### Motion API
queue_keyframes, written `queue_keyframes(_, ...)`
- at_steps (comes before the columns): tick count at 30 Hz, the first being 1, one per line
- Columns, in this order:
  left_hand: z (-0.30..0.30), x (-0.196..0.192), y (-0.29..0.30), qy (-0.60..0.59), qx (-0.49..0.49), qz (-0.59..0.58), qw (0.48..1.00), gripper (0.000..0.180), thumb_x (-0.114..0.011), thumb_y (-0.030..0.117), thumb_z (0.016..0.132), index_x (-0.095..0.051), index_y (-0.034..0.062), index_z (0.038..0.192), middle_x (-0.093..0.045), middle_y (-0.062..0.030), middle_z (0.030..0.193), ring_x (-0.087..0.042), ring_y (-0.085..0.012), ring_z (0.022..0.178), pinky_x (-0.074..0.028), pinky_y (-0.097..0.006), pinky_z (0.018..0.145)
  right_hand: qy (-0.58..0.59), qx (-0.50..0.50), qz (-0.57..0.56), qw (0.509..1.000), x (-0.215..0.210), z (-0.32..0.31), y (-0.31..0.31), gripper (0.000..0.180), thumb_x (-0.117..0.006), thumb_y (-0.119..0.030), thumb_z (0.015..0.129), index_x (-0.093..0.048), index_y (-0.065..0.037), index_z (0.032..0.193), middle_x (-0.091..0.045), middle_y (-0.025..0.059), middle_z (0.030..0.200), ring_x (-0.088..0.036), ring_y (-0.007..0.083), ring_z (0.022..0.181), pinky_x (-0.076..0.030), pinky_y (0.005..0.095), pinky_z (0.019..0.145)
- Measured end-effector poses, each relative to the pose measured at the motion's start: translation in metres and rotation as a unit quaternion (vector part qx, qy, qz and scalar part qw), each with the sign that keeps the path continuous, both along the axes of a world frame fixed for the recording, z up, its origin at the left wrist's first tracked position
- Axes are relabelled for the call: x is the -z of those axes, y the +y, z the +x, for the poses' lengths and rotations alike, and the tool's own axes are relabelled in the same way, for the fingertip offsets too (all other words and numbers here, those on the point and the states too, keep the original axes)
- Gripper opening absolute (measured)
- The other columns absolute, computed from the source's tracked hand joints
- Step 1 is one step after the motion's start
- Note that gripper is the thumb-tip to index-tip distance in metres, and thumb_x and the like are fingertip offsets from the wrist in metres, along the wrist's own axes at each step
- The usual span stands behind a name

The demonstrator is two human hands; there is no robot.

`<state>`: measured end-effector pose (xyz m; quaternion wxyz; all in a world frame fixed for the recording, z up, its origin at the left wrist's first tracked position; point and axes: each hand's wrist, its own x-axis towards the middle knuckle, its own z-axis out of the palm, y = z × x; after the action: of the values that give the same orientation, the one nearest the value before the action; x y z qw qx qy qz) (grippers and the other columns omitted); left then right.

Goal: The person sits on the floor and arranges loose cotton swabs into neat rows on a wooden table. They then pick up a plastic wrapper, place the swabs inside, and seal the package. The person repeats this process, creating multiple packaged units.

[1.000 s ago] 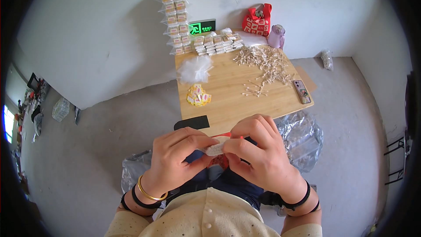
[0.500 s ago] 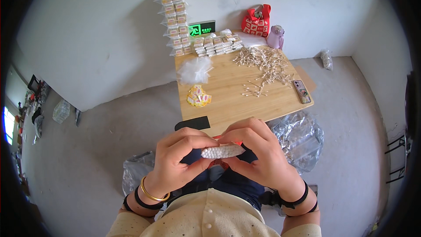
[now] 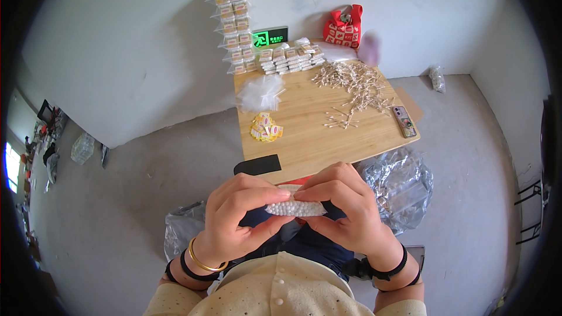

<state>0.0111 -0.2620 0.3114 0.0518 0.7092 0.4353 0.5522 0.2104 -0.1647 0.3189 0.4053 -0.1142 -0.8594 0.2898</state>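
Observation:
Between both hands, in front of my lap, is a small clear bag of cotton swabs point(image 3: 296, 209), its white tips packed in rows facing me. My left hand point(image 3: 240, 208) pinches its left end between thumb and fingers. My right hand point(image 3: 344, 206) grips the right end the same way. Both thumbs sit below the pack, with fingertips on top. Beyond, on the wooden table point(image 3: 304, 140), loose cotton swabs point(image 3: 357, 85) lie heaped at the right. Yellow printed cards point(image 3: 266, 128) and a pile of clear plastic bags point(image 3: 261, 93) lie at the left.
Filled swab packs point(image 3: 290, 58) are stacked at the table's back, beside a tall tower of bagged packs point(image 3: 233, 29). A red bag point(image 3: 343, 28), a purple bottle point(image 3: 369, 50) and a phone point(image 3: 403, 122) stand or lie rightward. A black strip point(image 3: 257, 165) covers the near-left edge. Clear plastic point(image 3: 401, 187) sits below.
The swab pack has tilted slightly and moved a little downward, showing more of its upper side. Both hands keep their hold and have shifted slightly.

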Motion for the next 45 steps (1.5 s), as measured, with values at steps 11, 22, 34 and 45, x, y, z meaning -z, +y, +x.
queue_keyframes(11,-0.004,0.007,-0.002,-0.063,0.031,-0.022,0.997,0.047,-0.091,0.004,0.073,-0.065,0.0047,0.113,-0.076,-0.0072,0.091,-0.073,-0.0201,0.083,-0.056,-0.029,0.073,0.018,0.003,0.04,0.999,0.005,0.001,0.004,0.047,-0.082,-0.005,0.067,-0.077,-0.012,0.113,-0.074,-0.0015,0.107,-0.062,0.0201,0.087,-0.046,0.0334,0.078)
queue_keyframes(22,-0.006,0.006,0.002,-0.06,0.04,-0.018,0.997,0.049,-0.094,0.011,0.071,-0.067,0.0054,0.111,-0.077,-0.0055,0.091,-0.073,-0.0183,0.083,-0.055,-0.028,0.072,-0.01,-0.053,0.05,0.997,0.005,0.008,0.012,0.049,-0.079,-0.003,0.066,-0.077,-0.01,0.114,-0.075,-0.0008,0.113,-0.064,0.0205,0.091,-0.048,0.0342,0.084)
queue_keyframes(34,-0.004,0.009,0.006,-0.034,0.003,-0.007,0.999,0.044,-0.094,0.01,0.07,-0.07,0.0077,0.107,-0.075,-0.0061,0.095,-0.072,-0.02,0.082,-0.057,-0.029,0.07,-0.014,-0.029,0.037,0.999,0.005,0.008,0.015,0.05,-0.079,-0.002,0.068,-0.076,-0.011,0.118,-0.075,0.0005,0.11,-0.065,0.0215,0.092,-0.048,0.0348,0.084)
queue_keyframes(45,0.004,0.002,0.011,0.095,-0.029,0.051,0.994,0.044,-0.094,0.008,0.069,-0.068,0.0086,0.104,-0.07,-0.0065,0.094,-0.07,-0.0222,0.081,-0.055,-0.03,0.067,-0.031,0.016,-0.028,0.999,0.004,0.004,0.013,0.053,-0.077,0.001,0.071,-0.072,-0.008,0.124,-0.072,0.0074,0.108,-0.063,0.0275,0.095,-0.051,0.0377,0.087)
